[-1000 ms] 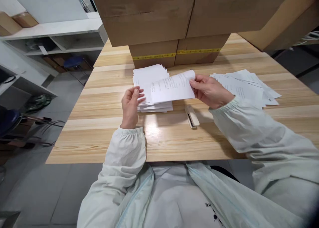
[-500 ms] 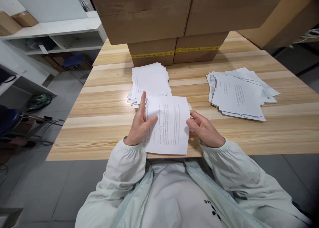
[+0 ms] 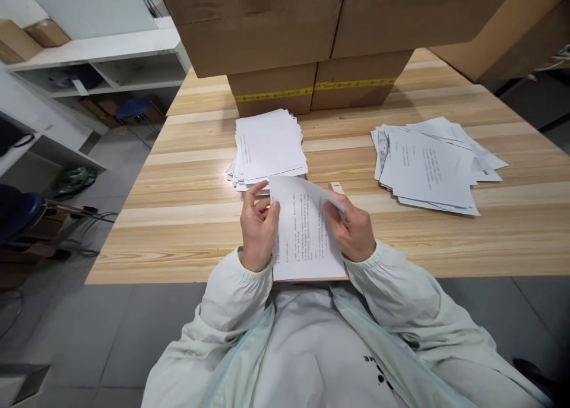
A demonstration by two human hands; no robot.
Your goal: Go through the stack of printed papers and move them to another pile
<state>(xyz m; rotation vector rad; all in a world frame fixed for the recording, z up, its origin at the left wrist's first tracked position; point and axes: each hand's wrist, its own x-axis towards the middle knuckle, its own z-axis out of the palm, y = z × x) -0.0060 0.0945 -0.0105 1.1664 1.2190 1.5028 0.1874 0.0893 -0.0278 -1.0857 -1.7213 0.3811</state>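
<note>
Printed sheets of paper (image 3: 298,236) are between my hands at the table's near edge; how many cannot be told. My left hand (image 3: 260,227) grips their left side, thumb on top and fingers curled. At the upper right, my right hand (image 3: 351,227) pinches the edge, and the paper bends up there. Just beyond my right hand lies a small pale object (image 3: 336,187), partly hidden by the paper. A stack of papers (image 3: 269,144) rests right behind my left hand. Farther right is a looser, fanned pile of printed papers (image 3: 430,167).
Large cardboard boxes (image 3: 276,25) are stacked at the back of the wooden table (image 3: 178,218), with yellow tape on the lower ones. Another carton (image 3: 507,34) stands at the back right. To the left are white shelves (image 3: 120,48) and blue stools (image 3: 133,106).
My right hand has closed further over the paper's right edge, bending it upward. My left fingers have curled in. The small pale object behind the paper shows more now.
</note>
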